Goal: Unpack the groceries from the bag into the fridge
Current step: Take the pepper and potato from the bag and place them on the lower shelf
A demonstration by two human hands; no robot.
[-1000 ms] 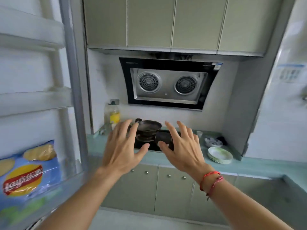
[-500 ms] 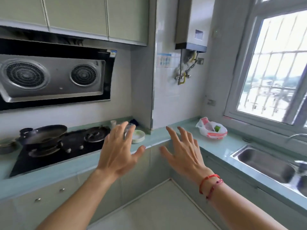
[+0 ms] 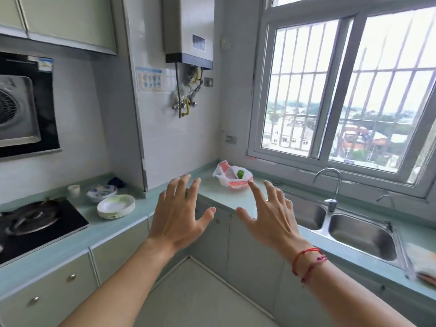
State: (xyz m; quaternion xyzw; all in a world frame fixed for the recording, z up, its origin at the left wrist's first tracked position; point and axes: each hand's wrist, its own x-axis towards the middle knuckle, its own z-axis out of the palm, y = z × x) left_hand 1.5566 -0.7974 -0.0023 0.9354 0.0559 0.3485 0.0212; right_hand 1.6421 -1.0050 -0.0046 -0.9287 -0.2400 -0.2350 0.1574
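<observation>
Plastic bag [image 3: 232, 182], centre frame, looked light, floppy; best lifted by its loose top; left grip [image 3: 179, 220], right grip [image 3: 271, 223] wide, empty.

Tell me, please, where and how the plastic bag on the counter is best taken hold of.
Probably by the handle sticking up at the left of the plastic bag, together with the loose rim, coming from above. The bag slumps on the counter, mouth open upward, a green item inside; lifting by the rim should keep that in.
</observation>
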